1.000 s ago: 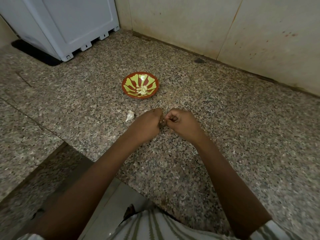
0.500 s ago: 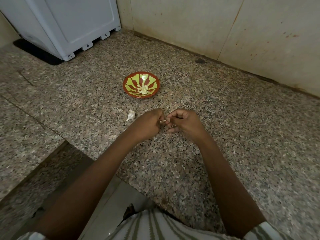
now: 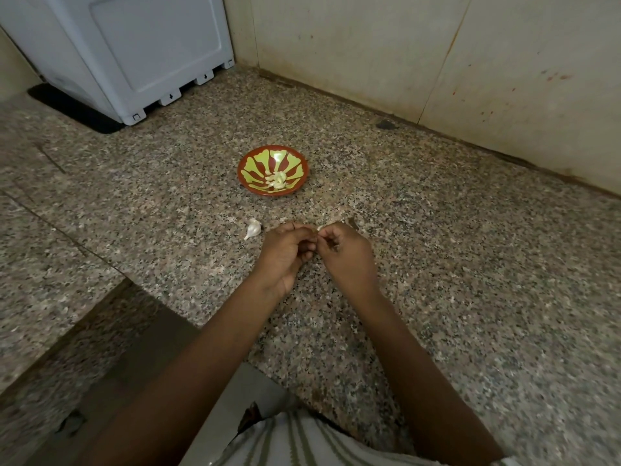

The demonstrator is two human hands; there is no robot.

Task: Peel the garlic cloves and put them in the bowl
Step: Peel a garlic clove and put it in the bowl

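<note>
Both hands are held low over the granite counter (image 3: 437, 264), past its front edge (image 3: 188, 317). The left hand (image 3: 285, 250) and right hand (image 3: 346, 253) are curled, fingertips met on a small pale piece (image 3: 318, 227); clove or skin cannot be told. An unpeeled clove (image 3: 252, 228) lies just left. Beyond, peeled cloves (image 3: 277, 180) are held in the bowl (image 3: 295, 163). Open counter is bounded by wall (image 3: 369, 62) and white appliance (image 3: 141, 55).

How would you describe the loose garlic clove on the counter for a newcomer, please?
On the granite counter, find the red-and-green bowl. Nearer the person, left of the left hand, lies one white garlic clove. Unlike the peeled cloves in the bowl, it lies alone, unpeeled.
</note>
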